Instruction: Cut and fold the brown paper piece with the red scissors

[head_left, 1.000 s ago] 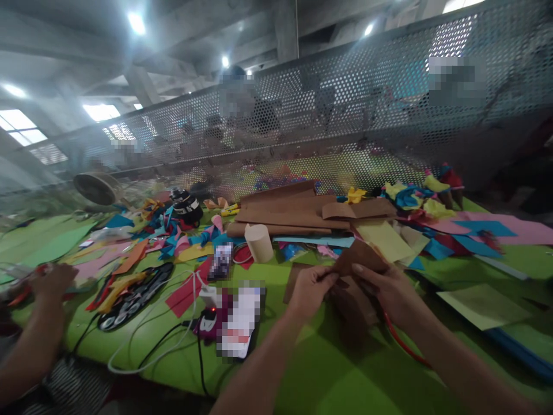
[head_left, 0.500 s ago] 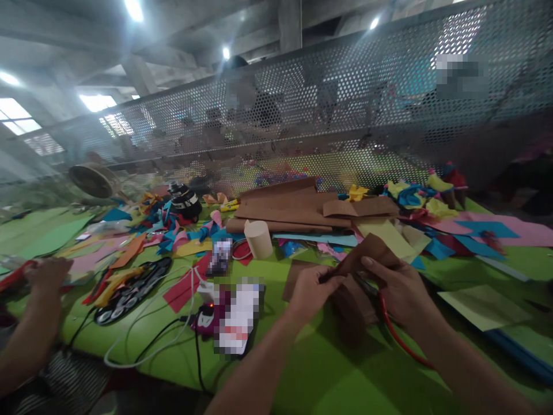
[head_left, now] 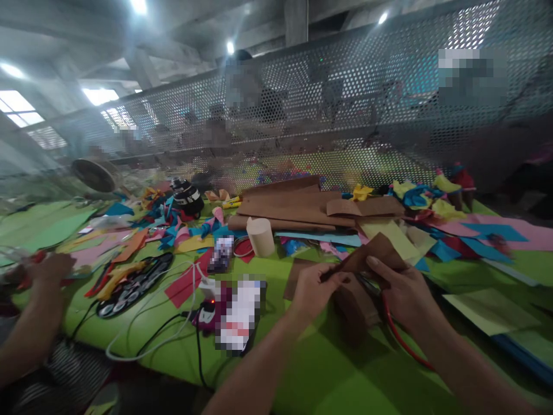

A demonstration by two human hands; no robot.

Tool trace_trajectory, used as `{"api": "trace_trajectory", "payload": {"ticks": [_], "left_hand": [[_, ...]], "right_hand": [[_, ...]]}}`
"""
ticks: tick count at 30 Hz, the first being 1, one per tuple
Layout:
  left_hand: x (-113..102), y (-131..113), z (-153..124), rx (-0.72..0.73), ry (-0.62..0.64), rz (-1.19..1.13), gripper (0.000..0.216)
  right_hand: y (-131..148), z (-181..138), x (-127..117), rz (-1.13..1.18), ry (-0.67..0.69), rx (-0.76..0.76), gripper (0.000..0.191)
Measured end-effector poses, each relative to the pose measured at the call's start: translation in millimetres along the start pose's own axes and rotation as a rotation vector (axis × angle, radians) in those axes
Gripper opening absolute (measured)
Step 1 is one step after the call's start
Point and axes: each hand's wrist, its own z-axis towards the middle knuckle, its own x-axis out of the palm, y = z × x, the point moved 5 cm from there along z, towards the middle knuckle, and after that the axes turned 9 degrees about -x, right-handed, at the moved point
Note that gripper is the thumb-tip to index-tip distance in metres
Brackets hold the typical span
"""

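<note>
My left hand is closed, its thumb and fingers pinching the near left edge of a brown sheet piece that looks like felt or paper. Around the same piece's right side my right hand is closed, with the thumb lying on top. A thin red curved handle loops below the right hand, with a bit of metal by the palm; it looks like scissors, partly hidden. Beneath the hands a folded brown piece hangs or lies over the green table; which of the two I cannot tell.
Brown sheets are stacked at the back, behind a cream roll. Left of my hands lie a phone, a power strip and loose cables. Coloured scraps cover the far side. Another person's hand works at far left.
The view has shifted slightly. My hands keep nearly the same hold on the brown sheet piece. The other person's hand at the left has moved a little.
</note>
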Motion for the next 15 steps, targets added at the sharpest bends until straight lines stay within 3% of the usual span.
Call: {"api": "trace_trajectory", "payload": {"ticks": [8, 15], "left_hand": [[-0.7, -2.6, -1.2, -0.020, -0.043, -0.009, 0.024], [1.7, 4.0, 0.9, -0.023, -0.031, 0.020, 0.022]], "right_hand": [[-4.6, 0.8, -2.6, -0.031, 0.041, -0.033, 0.024], [-2.4, 1.4, -1.2, -0.015, 0.012, -0.077, 0.032]]}}
